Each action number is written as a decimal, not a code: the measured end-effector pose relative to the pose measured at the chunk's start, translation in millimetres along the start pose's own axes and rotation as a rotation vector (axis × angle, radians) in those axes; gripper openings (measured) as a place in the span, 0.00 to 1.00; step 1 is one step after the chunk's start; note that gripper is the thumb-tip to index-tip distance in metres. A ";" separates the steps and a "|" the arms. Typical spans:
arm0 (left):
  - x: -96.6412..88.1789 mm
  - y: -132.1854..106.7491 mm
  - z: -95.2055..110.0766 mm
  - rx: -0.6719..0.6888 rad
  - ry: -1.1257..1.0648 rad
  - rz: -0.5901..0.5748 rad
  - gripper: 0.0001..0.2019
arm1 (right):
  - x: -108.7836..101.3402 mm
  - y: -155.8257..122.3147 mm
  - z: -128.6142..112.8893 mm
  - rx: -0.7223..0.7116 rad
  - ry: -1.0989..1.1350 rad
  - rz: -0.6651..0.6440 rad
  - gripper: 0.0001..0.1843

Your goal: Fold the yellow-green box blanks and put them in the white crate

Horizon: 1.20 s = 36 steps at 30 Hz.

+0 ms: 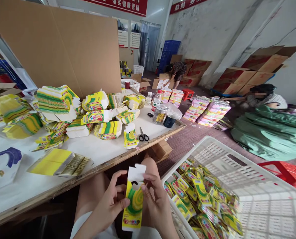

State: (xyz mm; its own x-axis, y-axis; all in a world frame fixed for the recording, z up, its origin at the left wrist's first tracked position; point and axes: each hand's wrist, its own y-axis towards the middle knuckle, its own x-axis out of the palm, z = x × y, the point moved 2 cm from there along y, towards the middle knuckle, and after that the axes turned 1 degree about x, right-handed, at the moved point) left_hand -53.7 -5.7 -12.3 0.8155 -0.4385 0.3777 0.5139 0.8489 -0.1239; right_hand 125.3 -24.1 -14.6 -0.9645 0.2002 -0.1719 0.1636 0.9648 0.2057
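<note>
Over my lap I hold a small yellow and green printed carton (134, 205) upright, its white top flap raised and a cut-out hole below the flap. My left hand (113, 196) grips its left side, thumb across the front. On the right side, my right hand (155, 196) pinches the carton near the hole, with fingers by the white flap. A similar flat carton (131, 136) lies at the table's edge, beside black-handled scissors (143, 135). Whether anything is inside the held carton is hidden.
Piles of flat cartons (54, 101) cover the table (98, 149). At my right, a white plastic basket (262, 199) contains many packed yellow cartons (200, 196). Bottles and a jar (160, 114) stand at the table's far end. Two people work beyond, near stacked boxes (242, 79).
</note>
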 end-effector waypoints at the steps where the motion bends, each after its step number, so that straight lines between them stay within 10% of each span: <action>1: -0.6 -0.1 0.0 -0.002 0.008 0.006 0.39 | -0.6 -0.3 0.8 -0.009 -0.018 0.040 0.13; 9: -8.1 2.9 -0.3 0.031 0.267 0.063 0.21 | -5.2 1.5 -9.8 0.011 0.047 -0.163 0.17; 36: -4.6 -5.8 9.7 -0.025 0.245 0.101 0.28 | 19.2 2.2 -4.9 0.167 -0.113 -0.205 0.19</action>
State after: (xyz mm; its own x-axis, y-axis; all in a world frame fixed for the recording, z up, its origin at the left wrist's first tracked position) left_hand -63.0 -5.8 -4.4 0.9017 -0.4126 0.1291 0.4302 0.8859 -0.1732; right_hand 106.1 -19.0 -12.7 -0.9532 0.0067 -0.3022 0.0085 1.0000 -0.0047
